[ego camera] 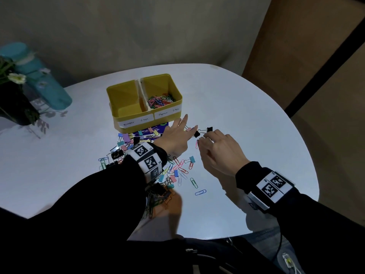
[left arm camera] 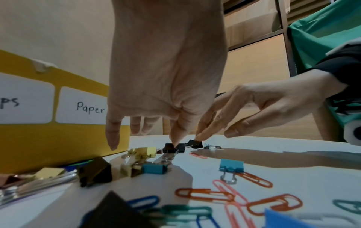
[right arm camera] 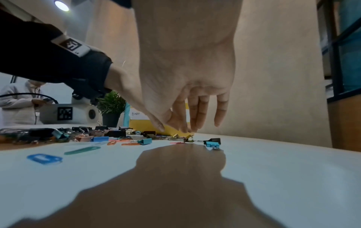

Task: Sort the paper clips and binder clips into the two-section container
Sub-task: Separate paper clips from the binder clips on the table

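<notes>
On the white table point(ego camera: 246, 119) stands a yellow two-section container point(ego camera: 144, 99), its left section labelled "Binder Clips" and bare, its right section labelled "Paper Clips" and holding a heap of coloured paper clips point(ego camera: 161, 100). Near it, on the person's side, lies a scatter of binder clips point(ego camera: 126, 142) and loose paper clips point(ego camera: 182, 172), partly hidden under the left forearm. The left hand point(ego camera: 175, 138) reaches out just in front of the container with fingers straight and spread, one fingertip pressing on a black binder clip point(left arm camera: 173, 148). The right hand point(ego camera: 221, 153), just to its right, has its fingers extended downward, touching a second black binder clip point(left arm camera: 195, 144); whether it pinches it cannot be told. A potted plant point(ego camera: 13, 99) and a teal bottle point(ego camera: 39, 78) stand at the far left.
</notes>
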The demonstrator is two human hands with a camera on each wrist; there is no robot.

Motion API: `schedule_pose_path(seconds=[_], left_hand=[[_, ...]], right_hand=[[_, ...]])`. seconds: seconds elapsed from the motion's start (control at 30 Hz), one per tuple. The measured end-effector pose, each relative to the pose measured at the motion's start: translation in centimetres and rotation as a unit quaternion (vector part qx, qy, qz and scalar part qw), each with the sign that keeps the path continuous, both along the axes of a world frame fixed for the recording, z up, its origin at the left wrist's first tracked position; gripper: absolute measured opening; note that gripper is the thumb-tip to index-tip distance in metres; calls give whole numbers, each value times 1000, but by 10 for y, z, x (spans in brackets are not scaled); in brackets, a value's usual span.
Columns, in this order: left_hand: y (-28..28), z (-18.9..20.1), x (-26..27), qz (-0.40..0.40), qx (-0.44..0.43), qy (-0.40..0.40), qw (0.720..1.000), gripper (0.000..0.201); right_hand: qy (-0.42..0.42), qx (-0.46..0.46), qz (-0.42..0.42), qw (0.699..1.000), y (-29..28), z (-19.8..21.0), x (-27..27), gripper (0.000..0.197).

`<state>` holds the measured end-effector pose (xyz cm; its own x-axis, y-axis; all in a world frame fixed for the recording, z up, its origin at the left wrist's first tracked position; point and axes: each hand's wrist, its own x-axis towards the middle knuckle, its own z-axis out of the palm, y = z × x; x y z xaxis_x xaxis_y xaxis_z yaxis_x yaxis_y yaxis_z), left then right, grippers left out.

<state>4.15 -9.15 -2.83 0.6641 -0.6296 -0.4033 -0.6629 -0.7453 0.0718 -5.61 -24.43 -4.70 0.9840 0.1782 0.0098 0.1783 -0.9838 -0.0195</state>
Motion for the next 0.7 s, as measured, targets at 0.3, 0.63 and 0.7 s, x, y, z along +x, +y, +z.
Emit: schedule_pose_path(seconds=[0.3,0.63,0.7], left_hand=[[24,8,-10,76,-136,-69,985,30],[59,-4,-23,148,-126,-1,981,26],[63,-3,-26,158,-122,3,980,23]], right_hand=[[9,66,80,995,6,-2,-10,49],[39,116,-25,992,22,-3,-8,33],[51,124,-54,989,28,-5,-4,34]])
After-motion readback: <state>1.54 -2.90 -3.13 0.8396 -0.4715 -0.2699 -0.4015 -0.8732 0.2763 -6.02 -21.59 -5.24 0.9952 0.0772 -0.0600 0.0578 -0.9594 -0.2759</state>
